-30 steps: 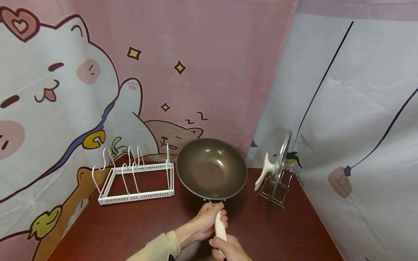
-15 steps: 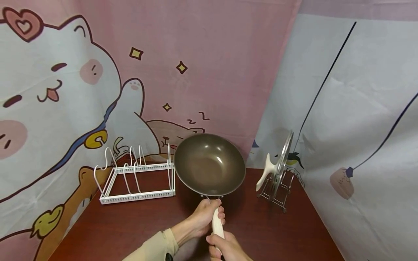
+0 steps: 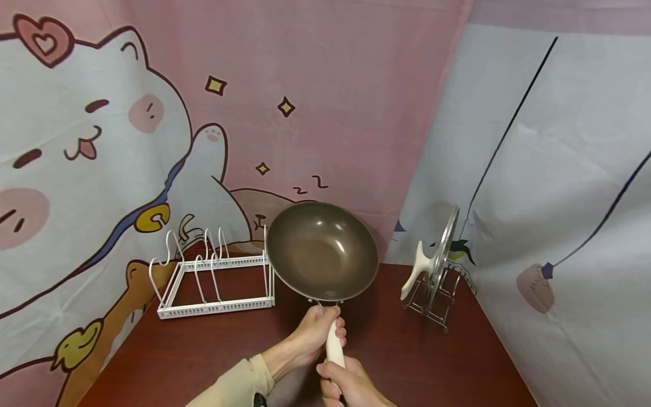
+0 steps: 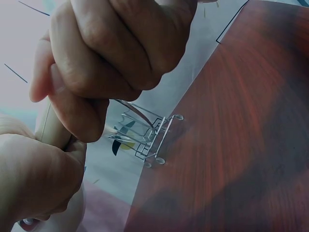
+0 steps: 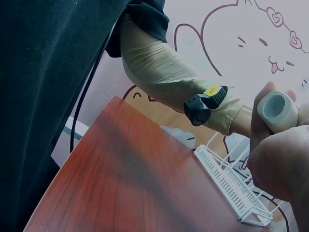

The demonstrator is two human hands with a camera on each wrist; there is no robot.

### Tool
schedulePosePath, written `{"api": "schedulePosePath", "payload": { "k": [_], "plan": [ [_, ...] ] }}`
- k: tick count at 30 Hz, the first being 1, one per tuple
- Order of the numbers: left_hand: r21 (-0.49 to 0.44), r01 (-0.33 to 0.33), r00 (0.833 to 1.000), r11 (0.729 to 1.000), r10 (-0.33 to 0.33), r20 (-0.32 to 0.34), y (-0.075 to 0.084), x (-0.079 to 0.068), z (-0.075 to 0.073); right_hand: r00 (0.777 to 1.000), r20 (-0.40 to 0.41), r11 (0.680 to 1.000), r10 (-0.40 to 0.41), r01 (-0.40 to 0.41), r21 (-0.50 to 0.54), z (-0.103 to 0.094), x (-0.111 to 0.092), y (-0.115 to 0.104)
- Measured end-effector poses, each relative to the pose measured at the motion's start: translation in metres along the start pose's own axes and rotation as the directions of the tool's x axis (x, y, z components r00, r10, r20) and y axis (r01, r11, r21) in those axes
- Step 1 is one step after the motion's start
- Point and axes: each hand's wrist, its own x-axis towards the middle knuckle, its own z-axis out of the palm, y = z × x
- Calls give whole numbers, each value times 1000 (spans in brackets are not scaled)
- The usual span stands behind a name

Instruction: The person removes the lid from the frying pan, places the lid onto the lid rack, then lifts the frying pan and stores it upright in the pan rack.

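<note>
A deep wok (image 3: pixel 322 254) with a brown inside is held up in the middle of the head view, its open side tilted toward me. Its cream handle (image 3: pixel 334 346) points at me. Close below the pan's rim, my left hand (image 3: pixel 316 334) grips the handle, thumb on top. My right hand (image 3: pixel 351 384) holds the same handle nearer its end. In the right wrist view the handle's end (image 5: pixel 290 119) sticks out of the grip, with a hole in it. The wok's left rim overlaps the white rack (image 3: pixel 216 308) in the head view.
The white rack, with several upright wire dividers, stands at the left of the dark red table (image 3: pixel 407 367). A small wire stand (image 3: pixel 437 316) at the right holds a glass lid (image 3: pixel 443 243) upright, its cream knob (image 3: pixel 419 265) facing left. Printed cloth (image 3: pixel 356 85) hangs behind.
The wok has risen a little and shifted slightly left, toward the white rack. Both hands have moved with it and keep their grip on the handle.
</note>
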Motion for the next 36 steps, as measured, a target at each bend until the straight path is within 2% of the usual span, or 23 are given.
{"api": "schedulePosePath", "payload": {
  "k": [8,22,36],
  "plan": [
    [30,-9,1000,1000,9,-2,8,-3,-5,1000,19,1000,15,-14,-17,3,6,-2],
    [76,-50,999,996,50,-7,22,-7,-12,998,60,1000,-19,20,-2,13,17,-9],
    [110,-77,997,991,79,-10,32,-10,-18,997,72,1000,-6,4,29,19,24,-12]
  ]
}}
